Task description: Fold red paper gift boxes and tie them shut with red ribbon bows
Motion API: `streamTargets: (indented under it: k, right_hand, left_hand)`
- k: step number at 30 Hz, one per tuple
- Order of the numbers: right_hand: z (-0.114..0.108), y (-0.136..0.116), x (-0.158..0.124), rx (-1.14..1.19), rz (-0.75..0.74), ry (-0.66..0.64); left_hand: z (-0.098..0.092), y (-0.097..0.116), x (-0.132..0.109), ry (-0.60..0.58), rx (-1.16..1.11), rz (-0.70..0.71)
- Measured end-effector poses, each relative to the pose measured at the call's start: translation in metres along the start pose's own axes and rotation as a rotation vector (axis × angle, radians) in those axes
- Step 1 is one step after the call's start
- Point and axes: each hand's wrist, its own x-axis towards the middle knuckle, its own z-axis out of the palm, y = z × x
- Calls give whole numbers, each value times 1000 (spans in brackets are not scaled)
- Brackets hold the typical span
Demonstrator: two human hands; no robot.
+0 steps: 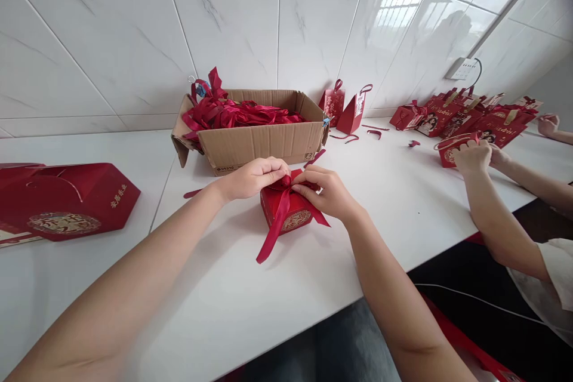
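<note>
A small red gift box with a gold round print stands on the white table in front of me. Dark red ribbon is looped into a bow on its top, with tails hanging over the front and right side. My left hand pinches the left loop of the bow near the knot. From the other side, my right hand pinches the ribbon's right loop. Both hands rest close to the box top, and the fingers partly cover the bow.
Behind the box, a cardboard box is heaped with red ribbons. A large red box lies at left. Small red boxes and ribbon scraps sit at back right. Further right, a co-worker's hands hold a red box near several gift bags.
</note>
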Motion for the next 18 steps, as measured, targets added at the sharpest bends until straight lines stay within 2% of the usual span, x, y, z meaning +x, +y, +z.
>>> streamTargets:
  k: [6, 10, 18]
  right_hand:
    - [-1, 0, 0, -10, 10, 5]
    - [-1, 1, 0, 0, 14, 7]
    - [-6, -2, -2, -9, -21, -39]
  left_hand:
    - [-4, 9, -3, -40, -105, -17]
    - [-3, 9, -3, 9, -148, -43]
    - [-6, 6, -3, 81, 47, -11]
